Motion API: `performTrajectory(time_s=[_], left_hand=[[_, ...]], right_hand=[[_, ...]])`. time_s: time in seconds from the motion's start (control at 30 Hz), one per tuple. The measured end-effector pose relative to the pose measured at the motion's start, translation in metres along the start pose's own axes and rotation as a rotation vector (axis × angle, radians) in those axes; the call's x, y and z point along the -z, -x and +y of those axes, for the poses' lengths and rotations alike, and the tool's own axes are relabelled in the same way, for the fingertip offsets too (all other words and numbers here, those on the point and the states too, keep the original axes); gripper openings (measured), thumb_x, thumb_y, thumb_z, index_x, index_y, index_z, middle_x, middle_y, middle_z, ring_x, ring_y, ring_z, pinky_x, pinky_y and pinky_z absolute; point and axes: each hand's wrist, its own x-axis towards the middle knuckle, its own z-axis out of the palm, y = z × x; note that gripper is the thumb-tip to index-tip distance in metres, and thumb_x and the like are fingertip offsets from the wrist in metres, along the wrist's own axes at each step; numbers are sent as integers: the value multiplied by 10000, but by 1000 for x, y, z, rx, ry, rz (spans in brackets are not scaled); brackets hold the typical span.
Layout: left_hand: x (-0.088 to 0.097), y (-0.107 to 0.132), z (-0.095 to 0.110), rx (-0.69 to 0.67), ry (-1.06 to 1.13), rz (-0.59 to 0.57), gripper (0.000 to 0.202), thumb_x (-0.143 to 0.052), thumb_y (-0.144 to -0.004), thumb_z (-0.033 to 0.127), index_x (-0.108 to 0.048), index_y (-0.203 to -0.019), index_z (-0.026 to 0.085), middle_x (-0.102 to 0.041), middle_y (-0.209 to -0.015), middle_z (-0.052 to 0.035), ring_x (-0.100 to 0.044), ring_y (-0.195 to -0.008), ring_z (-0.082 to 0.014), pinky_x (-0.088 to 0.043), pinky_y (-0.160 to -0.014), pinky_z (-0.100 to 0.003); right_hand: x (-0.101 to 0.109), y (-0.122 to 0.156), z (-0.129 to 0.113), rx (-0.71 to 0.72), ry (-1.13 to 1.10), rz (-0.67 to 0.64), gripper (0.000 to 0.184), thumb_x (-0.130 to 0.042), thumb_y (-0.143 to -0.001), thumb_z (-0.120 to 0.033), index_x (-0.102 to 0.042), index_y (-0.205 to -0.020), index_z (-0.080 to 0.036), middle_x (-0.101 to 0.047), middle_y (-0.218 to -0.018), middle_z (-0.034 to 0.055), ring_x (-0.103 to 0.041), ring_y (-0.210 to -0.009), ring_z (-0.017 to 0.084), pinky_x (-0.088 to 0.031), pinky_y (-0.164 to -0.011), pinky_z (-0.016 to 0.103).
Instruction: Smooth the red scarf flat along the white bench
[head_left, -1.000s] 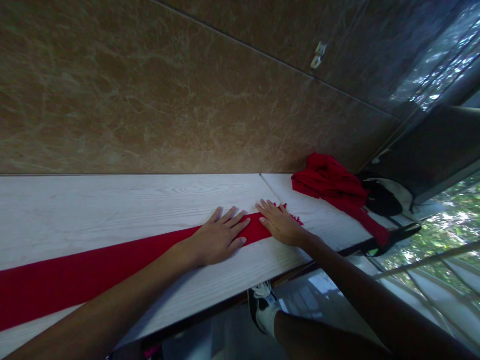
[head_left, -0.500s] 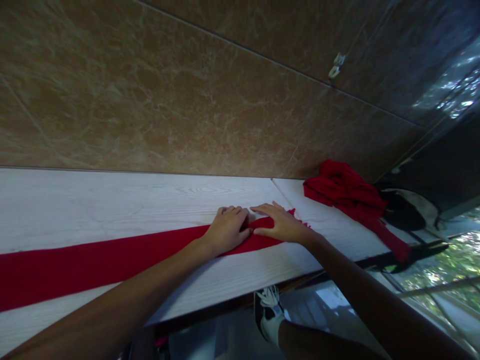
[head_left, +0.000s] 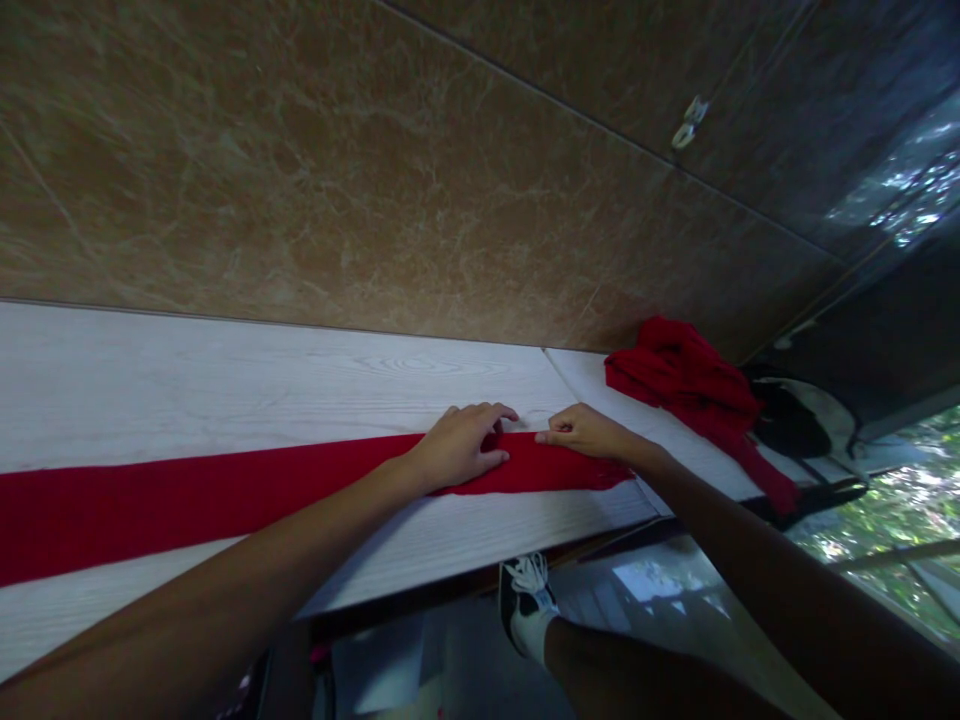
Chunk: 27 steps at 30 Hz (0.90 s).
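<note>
Head view: red strip (head_left: 195, 490), long axis left-right on white bench (head_left: 225, 385).
Most length lies left of both hands; left hand (head_left: 461, 448) on it, thumb and fingers parted; right hand (head_left: 589, 432) curled at far edge, nearer right end, pinch unclear.
</note>
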Motion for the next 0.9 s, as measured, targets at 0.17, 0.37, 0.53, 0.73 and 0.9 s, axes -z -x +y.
performTrajectory(time_s=[0.17,0.37,0.53,0.73,0.9], left_hand=[[0,0,1,9,-36,-24,513,-712,-937,338,-560,-1416,233,-695,-1340,-93,-662,-1175,-279,-471,-1041,-460],[-4,1,-1,13,-94,-4,460,-703,-954,369,-592,-1385,252,-703,-1320,-77,-636,-1207,-288,-456,-1044,-460],[-3,1,0,-8,-165,12,367,-669,-986,367,-642,-1329,239,-705,-1330,-79,-629,-1228,-294,-452,-1052,-473],[-4,5,9,-121,-295,-14,350,-469,-1084,324,-649,-1356,198,-696,-1392,-90,-606,-1332,-268,-392,-1175,-492],[-18,13,10,-109,-378,-142,561,-377,-1094,439,-498,-1552,137,-455,-1649,-182,-295,-1600,-352,-168,-1288,-633]], right_hand=[[4,9,12,-77,-9,-32,744,-466,-775,-935,-314,-526,-251,-230,-547,-68,-236,-523,106,-201,-512,292],[29,23,47,-201,58,13,785,-449,-720,-987,-322,-471,-254,-283,-480,-43,-272,-473,112,-231,-490,309],[59,36,69,-276,183,256,687,-458,-850,-823,-534,-484,-247,-509,-487,58,-559,-531,228,-415,-572,360],[-3,9,3,-17,160,403,614,-311,-1059,-548,-647,-1433,-194,-582,-1551,140,-508,-1447,276,-396,-1189,442],[-74,-13,-52,162,67,300,630,-195,-1120,-517,-369,-1660,-244,-308,-1738,73,-234,-1612,245,-244,-1287,551]])
